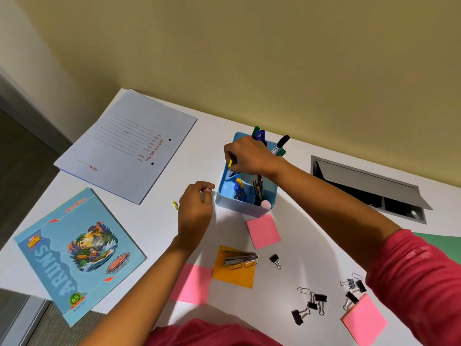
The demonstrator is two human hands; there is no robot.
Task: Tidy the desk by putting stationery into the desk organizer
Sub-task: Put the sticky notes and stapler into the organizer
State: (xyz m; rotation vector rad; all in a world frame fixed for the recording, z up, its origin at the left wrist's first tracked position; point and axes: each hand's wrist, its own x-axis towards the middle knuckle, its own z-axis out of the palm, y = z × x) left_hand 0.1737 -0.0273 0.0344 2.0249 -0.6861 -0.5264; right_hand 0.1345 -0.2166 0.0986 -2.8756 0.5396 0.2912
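Note:
A light blue desk organizer [245, 205] stands mid-desk, with pens, pencils and markers upright in its compartments. My right hand [252, 158] hovers over its left rear compartment, fingers pinched on a small yellow clip [230, 163]. My left hand [195, 212] rests just left of the organizer with fingers curled; whether it holds anything is hidden. A second small yellow clip [175, 205] lies on the desk beside that hand. Pink sticky notes [263, 231], an orange sticky pad [234, 267] with a stapler [240, 258] on it, and several black binder clips [311, 304] lie nearer me.
A white file folder [129, 146] lies at the back left. A blue notebook [77, 253] overhangs the desk's left edge. A metal cable hatch [369, 186] is set into the desk at right. More pink notes [364, 320] and a green sheet [439, 243] sit at the right.

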